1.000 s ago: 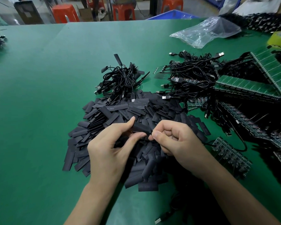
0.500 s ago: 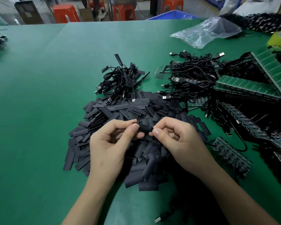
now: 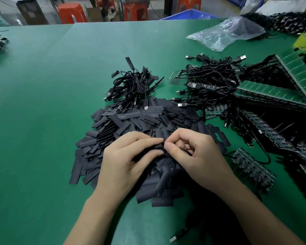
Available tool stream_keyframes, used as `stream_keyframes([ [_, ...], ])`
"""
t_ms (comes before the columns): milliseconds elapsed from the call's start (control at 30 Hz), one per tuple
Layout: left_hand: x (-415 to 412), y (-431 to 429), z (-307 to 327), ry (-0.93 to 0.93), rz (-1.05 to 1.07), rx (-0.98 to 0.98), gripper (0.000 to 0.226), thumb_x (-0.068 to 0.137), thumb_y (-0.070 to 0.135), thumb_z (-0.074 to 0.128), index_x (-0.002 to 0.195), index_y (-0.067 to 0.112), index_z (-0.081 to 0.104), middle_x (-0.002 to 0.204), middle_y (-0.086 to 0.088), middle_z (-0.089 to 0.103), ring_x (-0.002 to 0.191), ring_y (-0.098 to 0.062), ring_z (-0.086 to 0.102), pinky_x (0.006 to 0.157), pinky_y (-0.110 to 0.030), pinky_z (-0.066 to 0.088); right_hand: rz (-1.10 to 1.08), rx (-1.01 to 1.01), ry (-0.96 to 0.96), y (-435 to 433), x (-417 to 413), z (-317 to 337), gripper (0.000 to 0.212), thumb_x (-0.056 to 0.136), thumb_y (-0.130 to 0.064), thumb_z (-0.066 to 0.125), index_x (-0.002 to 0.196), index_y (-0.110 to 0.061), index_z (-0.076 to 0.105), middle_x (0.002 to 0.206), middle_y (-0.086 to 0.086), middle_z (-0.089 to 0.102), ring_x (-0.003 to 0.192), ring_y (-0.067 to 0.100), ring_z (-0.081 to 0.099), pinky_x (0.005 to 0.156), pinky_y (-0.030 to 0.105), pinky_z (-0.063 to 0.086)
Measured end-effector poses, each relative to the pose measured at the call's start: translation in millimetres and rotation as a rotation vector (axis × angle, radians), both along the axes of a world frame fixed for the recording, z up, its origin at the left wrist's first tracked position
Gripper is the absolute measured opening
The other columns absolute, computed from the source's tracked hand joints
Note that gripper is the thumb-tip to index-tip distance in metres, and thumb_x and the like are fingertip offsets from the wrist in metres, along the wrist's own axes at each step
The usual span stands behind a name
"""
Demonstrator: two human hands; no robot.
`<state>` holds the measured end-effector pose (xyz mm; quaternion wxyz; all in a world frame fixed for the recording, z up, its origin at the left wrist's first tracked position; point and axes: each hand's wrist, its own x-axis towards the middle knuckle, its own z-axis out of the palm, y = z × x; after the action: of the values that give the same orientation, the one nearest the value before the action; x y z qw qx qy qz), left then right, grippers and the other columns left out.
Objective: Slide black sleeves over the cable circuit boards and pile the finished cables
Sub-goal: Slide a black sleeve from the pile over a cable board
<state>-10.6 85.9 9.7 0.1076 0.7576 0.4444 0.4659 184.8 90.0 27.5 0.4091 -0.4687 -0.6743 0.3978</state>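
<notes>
A heap of flat black sleeves (image 3: 131, 124) covers the middle of the green table (image 3: 42, 103). Above its near part my left hand (image 3: 125, 161) pinches one black sleeve (image 3: 148, 151) between thumb and fingers. My right hand (image 3: 193, 152) meets it fingertip to fingertip and pinches the end of a cable; the circuit board is hidden inside the sleeve and fingers. That cable's black wire runs under my right forearm to a USB plug (image 3: 173, 238) at the near edge. A pile of sleeved cables (image 3: 132, 85) lies behind the heap.
Unsleeved cables with bare boards (image 3: 210, 82) are tangled at the right. Green circuit board panels (image 3: 272, 96) are stacked further right, a small panel (image 3: 253, 167) lies beside my right wrist. A clear plastic bag (image 3: 226, 32) lies at the back right. Orange stools (image 3: 71, 13) stand beyond the table.
My two hands have closed together. The sleeve, plainly visible between the fingertips before, is now mostly hidden under my left fingers, and my right fingers have curled tighter.
</notes>
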Motion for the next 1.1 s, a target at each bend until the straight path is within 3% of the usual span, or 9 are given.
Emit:
stream_keyframes([
  [133,-1.7,-1.0,-1.3,-0.005,0.011,0.039,0.018,0.088,0.023,0.082,0.104,0.014,0.081,0.097,0.004,0.073,0.089,-0.010,0.069,0.082,-0.022,0.052,0.023,-0.026,0.016,0.4,1.4,2.1,0.016,0.095,-0.013,0.070,0.079,-0.018,0.069,0.059,0.011,0.048,0.053,0.009,0.040,0.052,0.021,0.035],
  [300,-1.6,-1.3,-2.4,-0.040,0.011,0.055,0.017,0.087,0.022,0.083,0.103,0.016,0.081,0.098,0.008,0.073,0.089,-0.006,0.068,0.082,-0.019,0.051,0.050,-0.064,0.042,-0.2,2.2,2.3,0.016,0.096,-0.015,0.069,0.080,-0.019,0.068,0.063,0.019,0.048,0.055,0.026,0.043,0.055,0.040,0.037],
  [567,-4.9,0.2,0.0,-0.020,0.021,0.060,0.018,0.086,0.021,0.084,0.103,0.016,0.081,0.097,0.009,0.073,0.088,-0.004,0.068,0.082,-0.017,0.051,0.026,-0.053,0.026,2.3,5.3,2.0,0.018,0.095,-0.014,0.069,0.078,-0.018,0.067,0.062,0.018,0.046,0.053,0.012,0.038,0.054,0.022,0.034],
  [933,0.3,-3.1,-2.7,-0.037,-0.018,0.031,0.019,0.086,0.017,0.082,0.104,0.011,0.081,0.097,0.003,0.074,0.089,-0.009,0.070,0.082,-0.021,0.053,0.093,-0.094,0.020,2.5,5.0,-0.8,0.016,0.097,-0.019,0.067,0.081,-0.020,0.067,0.065,0.020,0.042,0.057,0.016,0.036,0.056,0.029,0.033],
  [1000,0.4,-2.3,-1.5,-0.078,-0.008,-0.016,0.020,0.085,0.019,0.083,0.104,0.015,0.081,0.097,0.006,0.074,0.090,-0.007,0.070,0.083,-0.017,0.051,0.082,-0.070,0.022,2.4,4.9,-0.4,0.015,0.096,-0.018,0.068,0.081,-0.019,0.067,0.062,0.015,0.041,0.055,0.012,0.036,0.055,0.025,0.032],
  [1100,0.2,1.4,0.2,-0.151,-0.015,-0.134,0.021,0.083,0.026,0.083,0.103,0.021,0.082,0.095,0.012,0.075,0.089,-0.008,0.071,0.081,-0.016,0.050,0.042,0.001,0.004,2.0,4.0,-0.2,0.017,0.095,-0.015,0.069,0.079,-0.020,0.067,0.055,-0.006,0.036,0.052,0.005,0.034,0.053,0.016,0.032],
])
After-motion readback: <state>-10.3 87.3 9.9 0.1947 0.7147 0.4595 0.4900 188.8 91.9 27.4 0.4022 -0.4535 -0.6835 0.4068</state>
